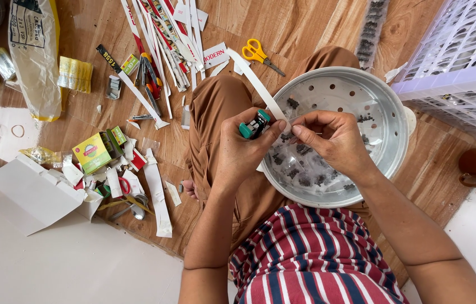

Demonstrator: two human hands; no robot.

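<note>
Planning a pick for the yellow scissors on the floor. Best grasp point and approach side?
Grip the yellow scissors at the pivot, just below the two handle loops, coming straight down from above. They lie flat and closed on the wooden floor, blades pointing toward the metal bowl; the handle end is clear, with paper strips only to its left.

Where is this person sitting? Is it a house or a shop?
Probably a home floor used for handwork. The person sits on wooden floorboards with a metal steamer tray on the lap, and cut paper strips, yellow scissors and small boxes lie scattered around.
</note>
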